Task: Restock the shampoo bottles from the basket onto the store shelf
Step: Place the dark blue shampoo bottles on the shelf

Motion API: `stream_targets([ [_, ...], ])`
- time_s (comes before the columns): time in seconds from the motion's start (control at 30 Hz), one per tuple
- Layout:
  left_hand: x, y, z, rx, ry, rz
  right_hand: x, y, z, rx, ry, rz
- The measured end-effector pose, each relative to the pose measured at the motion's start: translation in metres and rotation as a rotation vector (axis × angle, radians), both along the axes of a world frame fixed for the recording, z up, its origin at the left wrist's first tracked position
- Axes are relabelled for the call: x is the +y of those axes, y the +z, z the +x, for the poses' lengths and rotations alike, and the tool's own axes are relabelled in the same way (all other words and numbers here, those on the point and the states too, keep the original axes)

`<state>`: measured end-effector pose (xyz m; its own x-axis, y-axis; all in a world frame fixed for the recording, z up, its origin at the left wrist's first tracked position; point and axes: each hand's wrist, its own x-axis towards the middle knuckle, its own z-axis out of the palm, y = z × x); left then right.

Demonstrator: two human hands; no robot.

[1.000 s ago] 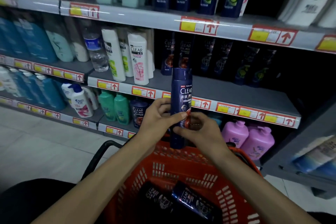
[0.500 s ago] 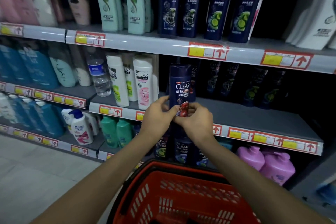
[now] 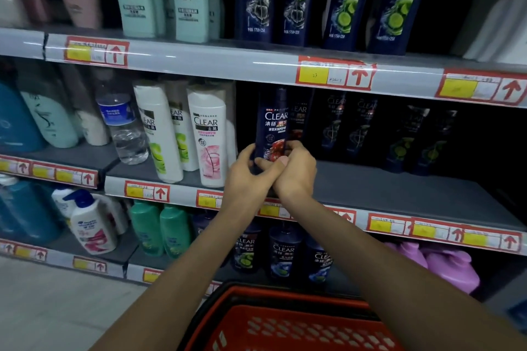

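Shampoo bottle (image 3: 272, 125), dark blue, upright, label facing the viewer, held over the middle shelf (image 3: 399, 191) a little behind its front edge. Left hand (image 3: 249, 172) and right hand (image 3: 298, 171) both wrap the bottle's lower part, fingers curled round its sides and thumbs lying across the front; the 2 hands touch each other. Whether the base already rests on the shelf cannot be told, since the hands cover it. A white bottle (image 3: 209, 134) stands just beside it on the left. A row of dark bottles (image 3: 336, 122) stands behind and to the right, toward the back edge, with bare shelf in front of them. The red basket (image 3: 285, 298) sits below, at the bottom of the view; its contents are out of sight.

Step in hand, as judged: setting the bottle down in line with its dark-blue kind. Done well, the base lands flat before either hand lets go, as a tall narrow bottle is likely to tip if released on a tilt. A small gap from the white bottle would spare it a nudge from the left knuckles. The label should face the front edge, matching the neighbours. Releasing 1 hand first, with the other steadying, seems the safer order.
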<state>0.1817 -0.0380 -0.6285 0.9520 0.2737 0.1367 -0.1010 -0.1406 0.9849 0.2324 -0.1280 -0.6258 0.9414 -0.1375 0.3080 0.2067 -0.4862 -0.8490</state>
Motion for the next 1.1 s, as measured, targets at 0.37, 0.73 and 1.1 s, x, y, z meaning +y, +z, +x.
stream_targets([
  [0.37,0.002,-0.020,0.014,-0.001,0.007,-0.034,0.009,-0.015,0.006,0.000,0.001,-0.155],
  [0.73,0.017,0.008,-0.047,-0.013,0.001,0.313,-0.042,0.011,-0.038,0.260,0.167,-0.602],
  [1.1,0.029,-0.004,-0.160,0.202,0.010,0.861,-0.122,0.035,-0.126,0.363,0.294,-0.875],
])
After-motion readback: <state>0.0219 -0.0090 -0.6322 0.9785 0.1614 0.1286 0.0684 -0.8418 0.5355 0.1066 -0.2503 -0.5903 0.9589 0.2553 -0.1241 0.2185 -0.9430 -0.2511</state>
